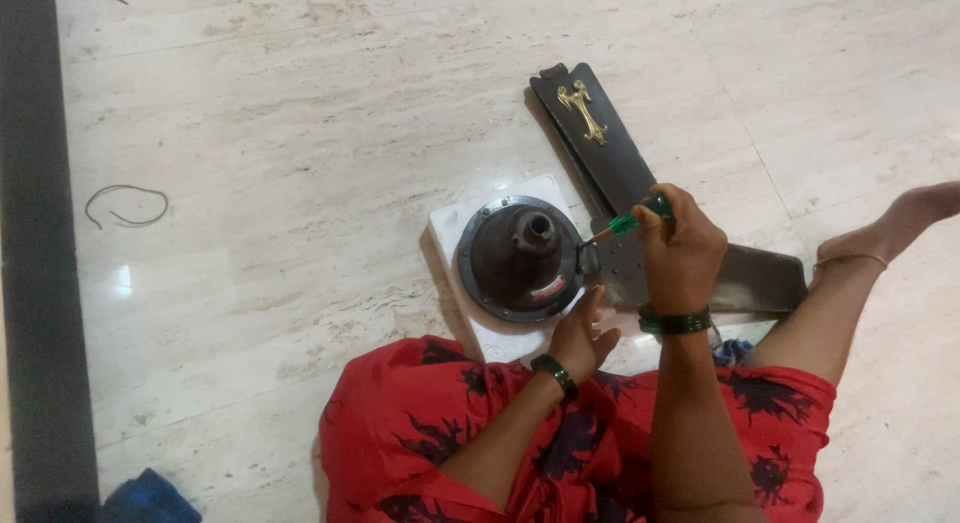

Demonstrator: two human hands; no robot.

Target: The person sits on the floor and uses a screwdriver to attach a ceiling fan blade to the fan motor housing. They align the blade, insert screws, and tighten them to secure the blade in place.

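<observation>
right hand clamped on a green screwdriver, tip at the blade bracket beside the fan motor on white foam. left hand open against the motor rim. screw fastening apparently underway; steady downward pressure needed.

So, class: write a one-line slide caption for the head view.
Right hand holds a green screwdriver at a fan motor; left hand steadies it.

Glossy marble floor, dull dark metal fan motor, translucent green plastic screwdriver handle.
</observation>
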